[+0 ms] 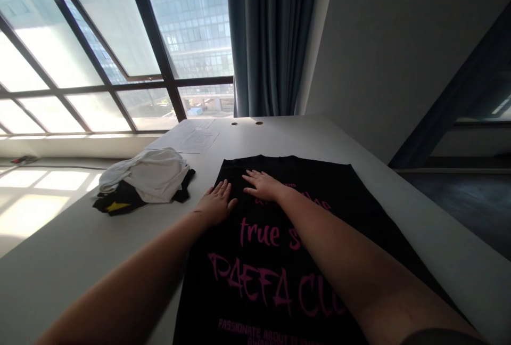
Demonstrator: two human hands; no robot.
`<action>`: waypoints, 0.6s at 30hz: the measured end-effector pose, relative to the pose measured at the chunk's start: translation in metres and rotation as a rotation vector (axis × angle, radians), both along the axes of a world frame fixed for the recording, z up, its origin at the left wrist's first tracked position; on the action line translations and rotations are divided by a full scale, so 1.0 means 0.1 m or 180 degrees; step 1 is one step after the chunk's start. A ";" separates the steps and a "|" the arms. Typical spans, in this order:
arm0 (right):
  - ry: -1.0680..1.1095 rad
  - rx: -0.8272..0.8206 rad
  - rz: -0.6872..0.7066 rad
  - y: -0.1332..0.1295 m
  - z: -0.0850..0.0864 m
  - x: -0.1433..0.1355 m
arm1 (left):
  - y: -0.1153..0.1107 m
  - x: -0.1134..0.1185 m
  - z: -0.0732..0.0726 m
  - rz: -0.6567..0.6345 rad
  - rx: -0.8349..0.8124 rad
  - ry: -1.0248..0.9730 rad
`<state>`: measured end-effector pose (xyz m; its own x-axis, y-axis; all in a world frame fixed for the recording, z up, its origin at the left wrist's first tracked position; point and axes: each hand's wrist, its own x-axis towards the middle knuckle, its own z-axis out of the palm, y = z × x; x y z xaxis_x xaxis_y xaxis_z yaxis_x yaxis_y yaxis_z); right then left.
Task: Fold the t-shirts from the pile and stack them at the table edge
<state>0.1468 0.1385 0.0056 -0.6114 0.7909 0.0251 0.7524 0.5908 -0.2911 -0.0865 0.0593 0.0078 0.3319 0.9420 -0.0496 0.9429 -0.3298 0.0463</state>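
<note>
A black T-shirt (pixel 359 217) with pink lettering lies spread flat on the white table, running off the bottom of the view. My left hand (pixel 217 203) rests palm down at its left edge, near the far end, fingers stretched out. Just to the right, my right hand (pixel 261 184) presses flat on the cloth with its fingers apart, close to the far edge. Neither hand grips the fabric. My right forearm covers part of the lettering.
On the left of the white table (pixel 72 270) sits a crumpled pile of white and black clothes (pixel 149 177). Sheets of paper (pixel 195 140) lie behind it. Two round holes pierce the far tabletop. A blue curtain (pixel 271 36) and windows stand beyond.
</note>
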 end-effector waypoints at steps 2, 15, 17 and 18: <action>0.0011 -0.0055 -0.0181 0.01 0.02 0.03 | 0.03 0.02 0.07 0.0036 0.0003 0.0052; 0.0072 0.0224 -0.0292 -0.03 0.05 0.09 | 1.26 0.32 0.40 0.0347 0.0229 0.0496; 0.0080 0.0221 -0.0280 -0.02 0.05 0.09 | 1.41 0.30 0.40 0.0577 0.0200 0.0577; 0.0066 0.0197 -0.0286 -0.02 0.06 0.09 | 1.48 0.29 0.40 0.0704 0.0171 0.0605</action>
<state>0.1557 0.1366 0.0112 -0.5370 0.8390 0.0875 0.7973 0.5387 -0.2723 -0.0580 0.2077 0.0476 0.1079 0.9934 -0.0394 0.9822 -0.1126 -0.1501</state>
